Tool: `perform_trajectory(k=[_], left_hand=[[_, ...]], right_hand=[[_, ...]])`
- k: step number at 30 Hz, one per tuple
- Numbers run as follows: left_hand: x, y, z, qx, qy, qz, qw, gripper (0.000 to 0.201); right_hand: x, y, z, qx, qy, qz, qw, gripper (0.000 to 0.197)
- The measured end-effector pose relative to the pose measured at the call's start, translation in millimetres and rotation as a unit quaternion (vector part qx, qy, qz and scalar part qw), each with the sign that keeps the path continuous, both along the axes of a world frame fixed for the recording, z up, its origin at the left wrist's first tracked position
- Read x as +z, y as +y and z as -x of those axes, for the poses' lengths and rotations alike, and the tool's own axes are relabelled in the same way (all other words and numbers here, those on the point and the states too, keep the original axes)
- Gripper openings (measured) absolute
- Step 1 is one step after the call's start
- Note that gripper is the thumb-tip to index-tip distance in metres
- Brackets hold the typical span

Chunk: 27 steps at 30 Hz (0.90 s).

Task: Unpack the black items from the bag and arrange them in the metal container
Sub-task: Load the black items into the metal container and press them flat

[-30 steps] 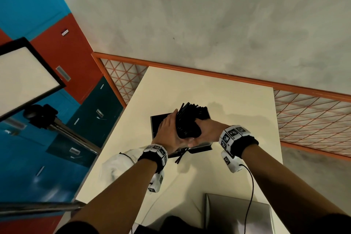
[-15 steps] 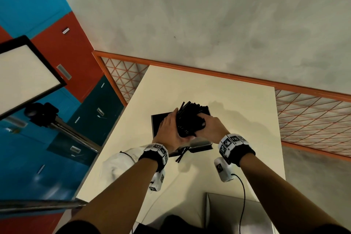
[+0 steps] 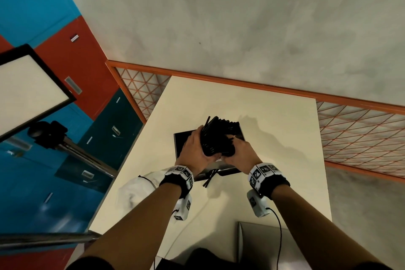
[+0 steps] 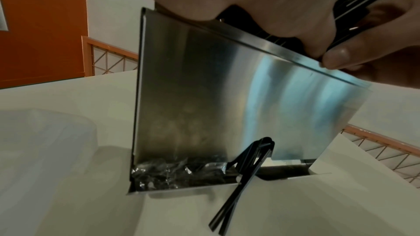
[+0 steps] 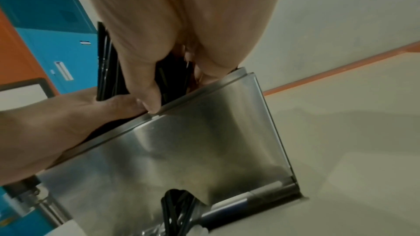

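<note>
Over the open metal container on the cream table, both hands hold one bundle of thin black sticks upright. My left hand grips the bundle's left side and my right hand wraps its lower right. The wrist views show the container's shiny front wall, with the fingers and the bundle right at its top rim. A few loose black sticks poke out of a notch at the container's base. The white bag lies crumpled left of the container.
A grey flat case sits at the table's near edge. An orange railing with mesh borders the table's far and left sides. A light panel on a stand is at the left, off the table.
My right hand has slid lower and nearer on the bundle, its wrist dropping toward me. The left hand and the bundle have stayed almost still above the container.
</note>
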State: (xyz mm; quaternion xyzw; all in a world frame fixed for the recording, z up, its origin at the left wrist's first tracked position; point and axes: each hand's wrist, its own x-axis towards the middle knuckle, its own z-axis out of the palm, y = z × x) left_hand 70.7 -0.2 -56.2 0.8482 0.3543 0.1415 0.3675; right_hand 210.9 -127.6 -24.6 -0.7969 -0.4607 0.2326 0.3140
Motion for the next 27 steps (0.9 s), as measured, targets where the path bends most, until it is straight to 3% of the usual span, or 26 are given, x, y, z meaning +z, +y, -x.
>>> perform_trajectory(k=[8, 15, 27], left_hand=[[1, 0, -1, 0.017, -0.023, 0.015, 0.999, 0.095], [-9, 6, -2, 0.016, -0.013, 0.014, 1.0, 0.101], [-16, 10, -3, 0.007, -0.021, 0.018, 1.0, 0.102]], right_hand=[[-5, 6, 5, -0.042, 0.029, -0.011, 0.999, 0.05], [-10, 20, 14, -0.084, 0.009, -0.019, 0.996, 0.051], [-1, 25, 10, -0.114, 0.026, 0.016, 0.993, 0.03]])
